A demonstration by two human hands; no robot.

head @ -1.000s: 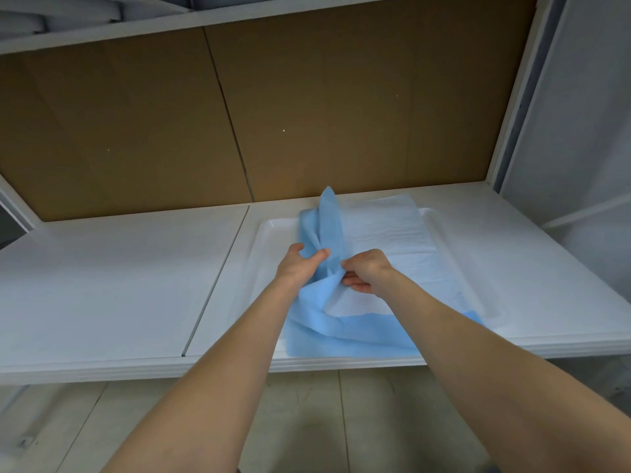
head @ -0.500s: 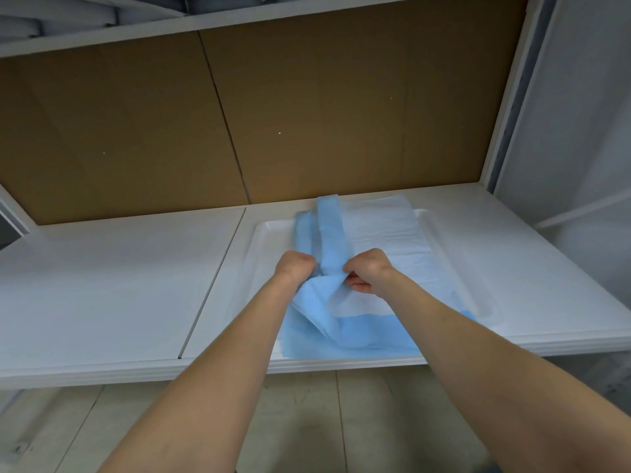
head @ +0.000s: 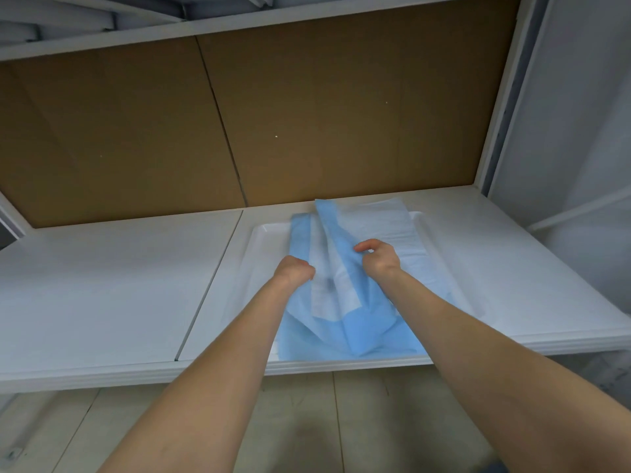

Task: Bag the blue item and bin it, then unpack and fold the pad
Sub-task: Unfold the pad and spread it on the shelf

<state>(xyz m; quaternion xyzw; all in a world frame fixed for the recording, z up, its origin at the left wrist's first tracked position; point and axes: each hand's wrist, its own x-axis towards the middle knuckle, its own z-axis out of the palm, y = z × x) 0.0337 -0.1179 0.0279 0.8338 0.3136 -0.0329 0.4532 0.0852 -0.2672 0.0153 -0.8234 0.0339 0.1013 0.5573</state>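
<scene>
A blue pad with a white padded centre lies crumpled in a shallow white tray on the white shelf. My left hand grips the pad's left part with curled fingers. My right hand pinches a raised blue fold near the pad's middle. The two hands are a short way apart with a white strip of pad between them. The far end of the pad reaches the brown back panel. No bag or bin is in view.
The white shelf stretches left of the tray, with a seam between its two boards. A brown back panel closes the rear. A white upright stands at the right. An upper shelf hangs overhead. Pale floor lies below the shelf edge.
My hands have moved apart, spreading the bunched pad so its white centre shows between them. The upright blue fold has dropped and leans toward the right.
</scene>
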